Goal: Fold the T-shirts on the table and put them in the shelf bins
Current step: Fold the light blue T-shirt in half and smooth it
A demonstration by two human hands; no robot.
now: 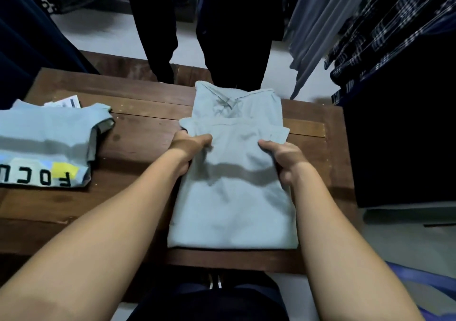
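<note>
Folding step in hand. The shirt (232, 197) lies mid-surface (138, 133), already narrowed, its hem at the near edge. The left hand (190, 145) and right hand (283, 157) hold its side edges, fingers clamped on cloth. Judged next move: double it lengthwise, keeping the edges square. A second shirt (47, 143) lies at the left edge.

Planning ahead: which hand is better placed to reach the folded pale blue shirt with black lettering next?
Left, probably. The left hand grips the left edge of the plain pale blue fabric shirt, on the side where the lettered pale blue shirt lies; the right hand grips the opposite edge.
</note>
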